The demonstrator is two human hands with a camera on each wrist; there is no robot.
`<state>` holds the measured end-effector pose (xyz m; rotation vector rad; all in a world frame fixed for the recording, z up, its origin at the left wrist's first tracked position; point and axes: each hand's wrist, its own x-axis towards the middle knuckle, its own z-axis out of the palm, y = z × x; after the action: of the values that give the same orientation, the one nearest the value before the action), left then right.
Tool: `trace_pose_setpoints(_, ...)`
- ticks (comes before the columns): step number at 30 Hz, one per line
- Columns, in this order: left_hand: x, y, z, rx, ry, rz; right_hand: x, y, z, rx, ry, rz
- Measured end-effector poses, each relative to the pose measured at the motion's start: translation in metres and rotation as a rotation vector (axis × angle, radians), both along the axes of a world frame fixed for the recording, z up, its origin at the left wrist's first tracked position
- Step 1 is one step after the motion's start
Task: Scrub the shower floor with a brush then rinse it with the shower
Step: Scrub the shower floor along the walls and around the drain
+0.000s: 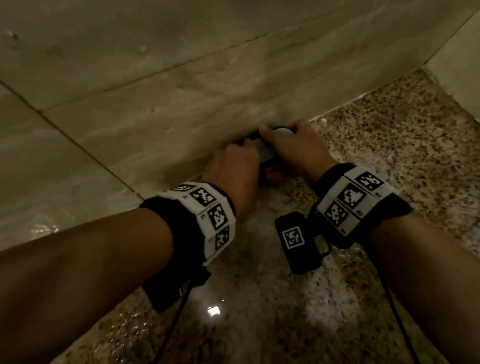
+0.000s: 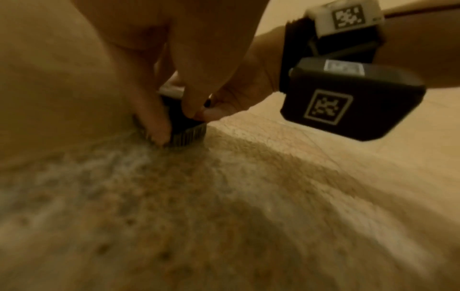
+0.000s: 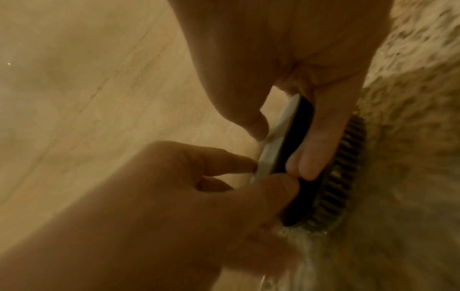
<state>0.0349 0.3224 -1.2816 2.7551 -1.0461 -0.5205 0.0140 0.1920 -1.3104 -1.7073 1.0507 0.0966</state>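
A black scrub brush (image 1: 266, 153) with a pale grey top sits bristles-down on the speckled shower floor (image 1: 405, 142), right against the base of the beige wall. Both hands grip it. My left hand (image 1: 238, 164) holds its left end, thumb and fingers pinching the body (image 3: 293, 196). My right hand (image 1: 293, 144) wraps over the top from the right, fingers curled down the black side (image 3: 323, 137). The left wrist view shows the bristles (image 2: 186, 135) pressed on wet, foamy floor. Most of the brush is hidden under the hands.
Beige marble wall tiles (image 1: 192, 69) rise directly behind the brush; another wall (image 1: 471, 71) closes the right corner. The granite floor (image 1: 260, 312) near me is wet and glossy with whitish suds. Wrist camera cables trail down beside both forearms.
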Motion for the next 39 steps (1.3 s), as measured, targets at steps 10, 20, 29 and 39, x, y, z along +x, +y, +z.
trace_pose_setpoints(10, -0.024, -0.026, 0.010, -0.284, 0.021, -0.137, -0.010, -0.073, -0.004, -0.447, 0.134, -0.111)
trace_pose_setpoints(20, -0.005, 0.024, 0.004, -0.192, -0.015, -0.020, -0.040, -0.011, -0.021, -0.757, -0.046, 0.387)
trace_pose_setpoints(29, -0.004, 0.037, 0.018, -0.217, -0.056, 0.021, -0.033, -0.064, -0.011, -0.806, 0.160, 0.185)
trace_pose_setpoints(39, -0.007, 0.048, 0.035, -0.270, -0.065, -0.024, -0.035, -0.004, -0.013, -0.711, -0.097, 0.417)
